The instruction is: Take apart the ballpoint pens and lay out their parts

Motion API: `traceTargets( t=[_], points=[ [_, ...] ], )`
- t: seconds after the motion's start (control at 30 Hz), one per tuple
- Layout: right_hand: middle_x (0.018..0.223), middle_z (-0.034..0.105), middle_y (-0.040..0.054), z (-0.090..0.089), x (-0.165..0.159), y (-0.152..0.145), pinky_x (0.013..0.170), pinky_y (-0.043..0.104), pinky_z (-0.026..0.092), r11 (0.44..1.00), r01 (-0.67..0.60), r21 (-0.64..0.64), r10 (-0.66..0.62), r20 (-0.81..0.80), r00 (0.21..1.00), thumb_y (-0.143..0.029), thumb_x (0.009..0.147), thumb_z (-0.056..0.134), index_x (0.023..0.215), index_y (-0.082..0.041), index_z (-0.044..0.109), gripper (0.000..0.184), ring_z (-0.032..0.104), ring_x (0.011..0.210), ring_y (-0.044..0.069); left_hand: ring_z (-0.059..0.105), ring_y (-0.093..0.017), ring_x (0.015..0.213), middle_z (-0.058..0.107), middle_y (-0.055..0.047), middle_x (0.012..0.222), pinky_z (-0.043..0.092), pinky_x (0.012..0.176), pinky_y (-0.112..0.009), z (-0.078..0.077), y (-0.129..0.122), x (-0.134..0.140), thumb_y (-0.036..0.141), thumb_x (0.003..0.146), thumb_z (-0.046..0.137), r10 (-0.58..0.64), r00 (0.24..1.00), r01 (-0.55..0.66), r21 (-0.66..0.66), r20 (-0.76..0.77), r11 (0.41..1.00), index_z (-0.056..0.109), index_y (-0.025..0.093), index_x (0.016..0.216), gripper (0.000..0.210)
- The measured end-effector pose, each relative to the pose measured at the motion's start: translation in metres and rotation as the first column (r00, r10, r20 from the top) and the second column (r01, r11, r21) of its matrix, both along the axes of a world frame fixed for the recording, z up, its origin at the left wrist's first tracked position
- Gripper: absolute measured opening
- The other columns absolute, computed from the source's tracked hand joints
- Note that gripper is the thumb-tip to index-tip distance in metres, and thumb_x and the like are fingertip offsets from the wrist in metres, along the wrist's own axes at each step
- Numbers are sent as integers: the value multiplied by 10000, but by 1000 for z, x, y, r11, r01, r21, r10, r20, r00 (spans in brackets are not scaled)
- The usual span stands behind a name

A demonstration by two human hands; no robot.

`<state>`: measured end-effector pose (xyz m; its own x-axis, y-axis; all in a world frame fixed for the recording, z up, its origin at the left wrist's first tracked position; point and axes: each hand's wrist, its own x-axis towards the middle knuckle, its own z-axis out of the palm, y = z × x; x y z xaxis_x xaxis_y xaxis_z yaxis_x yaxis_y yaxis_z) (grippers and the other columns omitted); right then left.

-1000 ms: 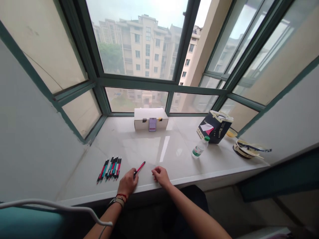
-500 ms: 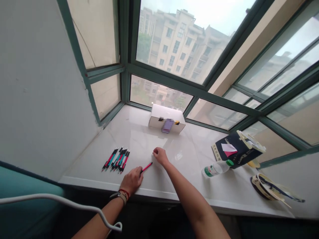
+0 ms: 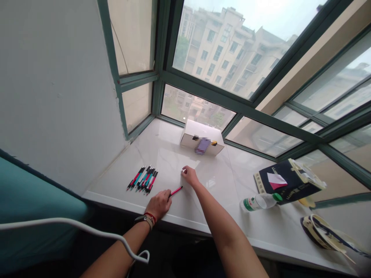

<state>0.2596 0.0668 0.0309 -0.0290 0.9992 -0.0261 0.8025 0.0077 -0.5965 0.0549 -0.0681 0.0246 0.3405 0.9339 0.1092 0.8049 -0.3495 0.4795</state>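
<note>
My left hand (image 3: 159, 204), with a watch and a red cord at its wrist, rests at the front of the white ledge. Its fingers are closed around a red pen (image 3: 176, 191), whose dark end points up and to the right. Beyond that end, my right hand (image 3: 190, 175) is held in a pinch. A tiny pale spot shows at its fingertips, too small to name. Left of both hands, several pens (image 3: 143, 179) in red, teal, white and black lie side by side in a slanted bunch.
A white box (image 3: 202, 138) stands against the window. To the right, a water bottle (image 3: 261, 201) with a green cap leans near a dark blue box (image 3: 290, 181). A round banded object (image 3: 321, 231) lies farther right. A white cable (image 3: 87, 225) crosses at lower left.
The whole view has shifted, so things appear farther right. My right hand's pinch has turned slightly, and a pale speck now shows at its fingertips. My left hand still holds the red pen.
</note>
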Motion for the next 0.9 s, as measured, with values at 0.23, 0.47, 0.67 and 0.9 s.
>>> traceTargets(
  t=[0.23,0.47,0.67,0.9],
  points=[
    [750,648,23,-13,14,-37,653,265,426,977,214,18,-208,-175,962,-386,809,580,813,-200,606,188,570,689,163,598,-197,867,639,-52,917,398,693,-282,-1,0,0,308,969,356,6,1000,-6,28,2,1000,535,230,1021,202],
    [631,594,14,-27,9,-108,433,234,330,959,202,-200,-284,-631,722,-601,877,441,748,-183,576,457,462,462,110,606,-191,810,640,-41,905,368,618,-274,-11,-1,-2,346,1007,267,-20,1000,21,46,-10,999,506,238,1104,280],
    [575,553,-6,-25,-1,-147,431,220,329,975,131,-179,-220,-704,675,-607,874,481,714,-176,570,468,439,432,89,609,-179,888,649,-36,976,400,666,-255,-19,0,-1,351,1007,286,-78,997,79,86,-14,993,528,264,1126,283],
    [551,537,-23,-19,-2,-150,432,214,363,978,143,-152,-208,-668,715,-579,849,525,652,-195,517,432,460,444,96,604,-175,909,655,-29,972,420,722,-257,-14,-2,-2,360,1009,283,-132,988,140,118,-75,983,548,274,1134,305]
  ],
)
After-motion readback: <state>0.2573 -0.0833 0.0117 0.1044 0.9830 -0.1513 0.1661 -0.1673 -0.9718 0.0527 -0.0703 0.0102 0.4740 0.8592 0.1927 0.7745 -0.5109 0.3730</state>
